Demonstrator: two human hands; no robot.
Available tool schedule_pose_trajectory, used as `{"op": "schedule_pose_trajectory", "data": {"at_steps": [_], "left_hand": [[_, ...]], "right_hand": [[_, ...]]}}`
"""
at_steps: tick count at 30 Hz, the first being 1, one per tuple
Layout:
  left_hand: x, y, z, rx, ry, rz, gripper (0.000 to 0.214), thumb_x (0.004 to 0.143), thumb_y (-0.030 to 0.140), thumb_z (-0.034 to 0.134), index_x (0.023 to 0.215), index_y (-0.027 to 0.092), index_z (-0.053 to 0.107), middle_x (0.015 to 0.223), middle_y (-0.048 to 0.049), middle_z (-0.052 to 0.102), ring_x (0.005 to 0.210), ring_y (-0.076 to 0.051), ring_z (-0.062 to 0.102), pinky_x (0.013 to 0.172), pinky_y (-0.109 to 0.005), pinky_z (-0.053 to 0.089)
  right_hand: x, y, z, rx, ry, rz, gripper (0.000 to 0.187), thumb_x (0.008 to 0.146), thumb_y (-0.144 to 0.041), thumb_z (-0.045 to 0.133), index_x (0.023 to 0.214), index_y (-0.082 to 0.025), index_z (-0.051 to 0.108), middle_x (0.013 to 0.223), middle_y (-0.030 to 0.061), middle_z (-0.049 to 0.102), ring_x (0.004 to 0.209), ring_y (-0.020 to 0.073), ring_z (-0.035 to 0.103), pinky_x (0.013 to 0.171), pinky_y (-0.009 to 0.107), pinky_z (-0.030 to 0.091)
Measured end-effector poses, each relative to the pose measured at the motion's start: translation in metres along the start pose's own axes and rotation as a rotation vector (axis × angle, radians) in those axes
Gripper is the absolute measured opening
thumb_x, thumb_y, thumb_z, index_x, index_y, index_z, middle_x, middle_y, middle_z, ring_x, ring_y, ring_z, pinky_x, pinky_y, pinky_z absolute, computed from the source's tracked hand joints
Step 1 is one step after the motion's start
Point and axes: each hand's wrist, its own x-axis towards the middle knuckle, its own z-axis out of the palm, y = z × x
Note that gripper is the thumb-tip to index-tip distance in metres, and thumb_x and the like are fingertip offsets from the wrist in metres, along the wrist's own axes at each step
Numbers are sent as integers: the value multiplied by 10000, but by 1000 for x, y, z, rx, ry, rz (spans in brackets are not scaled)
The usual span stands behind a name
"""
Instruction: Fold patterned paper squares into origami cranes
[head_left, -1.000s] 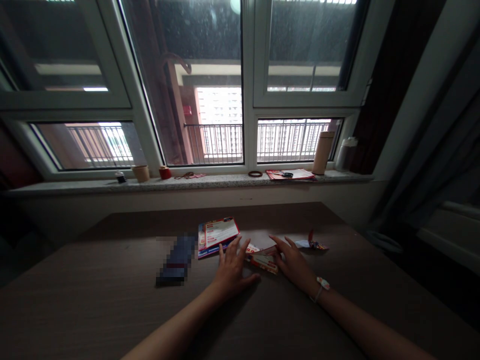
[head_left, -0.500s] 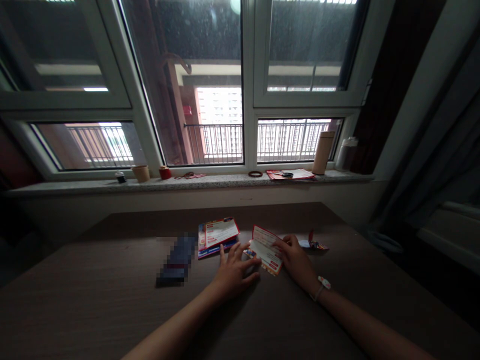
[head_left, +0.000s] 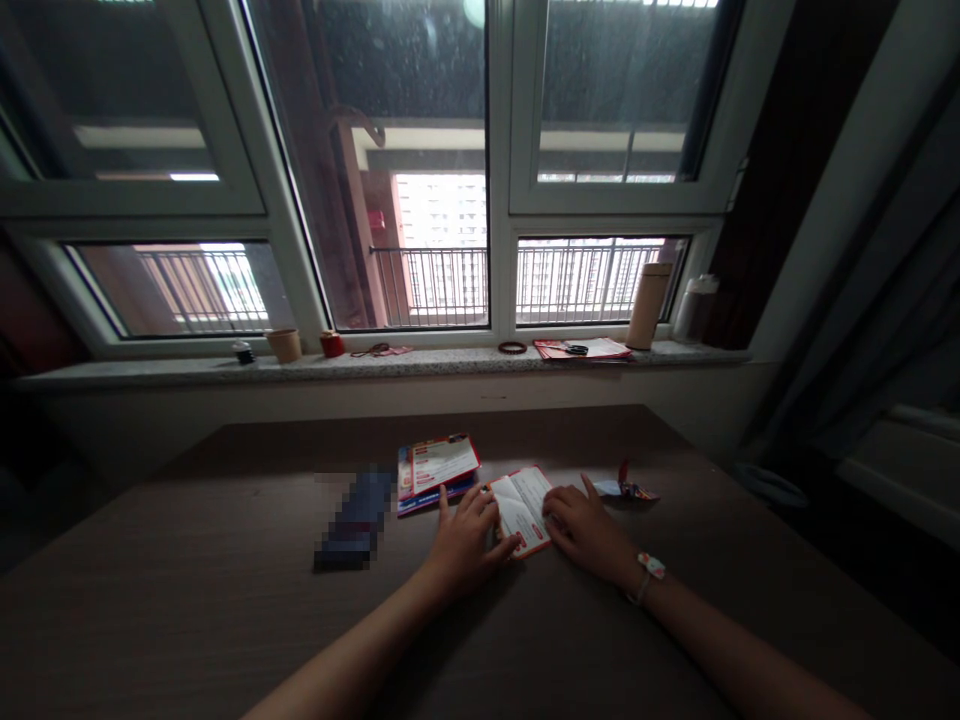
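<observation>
A printed paper sheet (head_left: 523, 505) with red edging lies on the table between my hands, its right part turned over and lying flat. My left hand (head_left: 466, 535) rests on its left edge, fingers spread and thumb near the lower edge. My right hand (head_left: 585, 522) lies on the sheet's right edge, fingers bent and thumb lifted apart; I see nothing pinched in it. Just beyond my left fingers are printed leaflets (head_left: 439, 468), the top one slightly raised. A small colourful piece of folded paper (head_left: 636, 491) lies beyond my right hand.
A dark, pixelated object (head_left: 356, 520) lies left on the brown table (head_left: 225, 600). The stone windowsill (head_left: 442, 362) bears a paper cup (head_left: 284, 346), a red spool (head_left: 331, 345), a bracelet (head_left: 512, 348), scissors (head_left: 576, 350) on red-edged papers, a tan flask (head_left: 649, 306) and a white bottle (head_left: 694, 308).
The sheet's raised flap has come down flat. My right hand has let go of its pinch and settled on the right edge; my left hand has barely moved.
</observation>
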Motion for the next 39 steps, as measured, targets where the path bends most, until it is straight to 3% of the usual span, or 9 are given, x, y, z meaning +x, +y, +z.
{"op": "schedule_pose_trajectory", "data": {"at_steps": [3, 6, 11, 16, 30, 39], "left_hand": [[0, -2, 2, -14, -56, -1, 468, 824, 421, 593, 1243, 234, 503, 1431, -101, 446, 1360, -304, 327, 1082, -693, 17], [0, -3, 2, -29, -115, 41, 493, 838, 357, 571, 1315, 305, 458, 1456, -54, 425, 1367, -296, 322, 1076, -702, 33], [-1, -2, -1, -30, -135, 79, 346, 902, 378, 496, 1245, 388, 536, 1422, -6, 472, 1350, -277, 352, 1062, -699, -44], [-2, -1, -3, -51, -130, 81, 476, 806, 531, 604, 1246, 356, 549, 1419, -35, 469, 1336, -319, 353, 1062, -703, -46], [1, 0, -1, -68, -157, 21, 405, 814, 478, 630, 1206, 395, 575, 1420, -24, 473, 1340, -330, 345, 1022, -744, -52], [3, -5, 5, -92, -135, 9, 329, 864, 502, 558, 1171, 392, 605, 1405, -9, 496, 1338, -313, 361, 1024, -729, -91]], "right_hand": [[0, -2, -3, 10, -29, -28, 256, 837, -237, 535, 1079, -272, 609, 1006, 40, 617, 996, 208, 559, 1102, 589, 149], [0, -4, -3, 21, -43, -45, 234, 836, -234, 540, 1048, -273, 629, 973, 35, 605, 988, 204, 553, 1106, 567, 165], [-1, -7, 0, 77, -55, -10, 186, 824, -204, 524, 997, -236, 585, 1087, 52, 607, 1121, 218, 513, 1110, 565, 171], [-1, -6, 0, 93, -98, 14, 201, 839, -245, 514, 1033, -260, 565, 1169, 48, 606, 1153, 228, 503, 1096, 591, 169], [0, -7, -7, 140, -111, 26, 210, 835, -310, 557, 1039, -263, 584, 1151, 44, 610, 1107, 234, 517, 1090, 600, 159], [-1, 5, -9, 148, -167, -70, 491, 725, -552, 671, 1120, -267, 608, 1227, 83, 582, 1184, 282, 482, 1101, 614, 104]]}}
